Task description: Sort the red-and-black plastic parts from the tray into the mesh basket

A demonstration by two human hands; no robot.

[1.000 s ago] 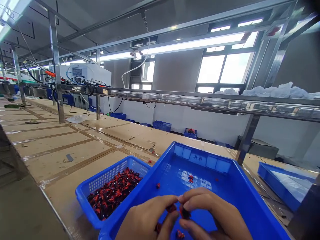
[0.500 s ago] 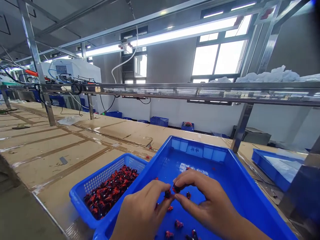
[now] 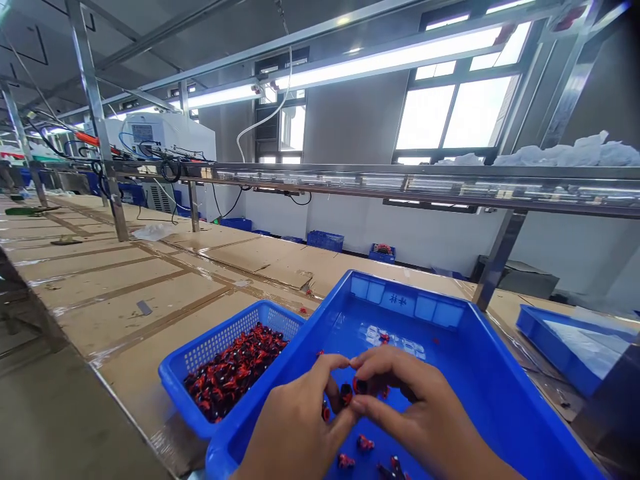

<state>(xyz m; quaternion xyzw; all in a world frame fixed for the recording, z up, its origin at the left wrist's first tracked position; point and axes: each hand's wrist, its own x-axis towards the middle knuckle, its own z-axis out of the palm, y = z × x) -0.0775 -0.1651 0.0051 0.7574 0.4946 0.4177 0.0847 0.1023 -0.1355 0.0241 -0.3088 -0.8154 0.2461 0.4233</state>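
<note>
My left hand and my right hand meet above the large blue tray, their fingertips nearly touching. Pinched in the left fingers is a small red-and-black plastic piece. A second small red-and-black piece sits between the right thumb and forefinger, right beside the first. Whether the two pieces are joined I cannot tell. Below the hands, several loose pieces, such as a red one, lie on the tray floor, partly hidden by my fingers.
Left of the tray stands a blue perforated basket heaped with red-and-black pieces. Another blue tray with white sheeting is at the right. A metal post rises behind the tray's far right corner, under a metal shelf. Taped cardboard covers the table.
The view has swung slightly left, so everything sits further right. My fingertips have closed in around the two pieces, and the upper fingers now come together above them.
</note>
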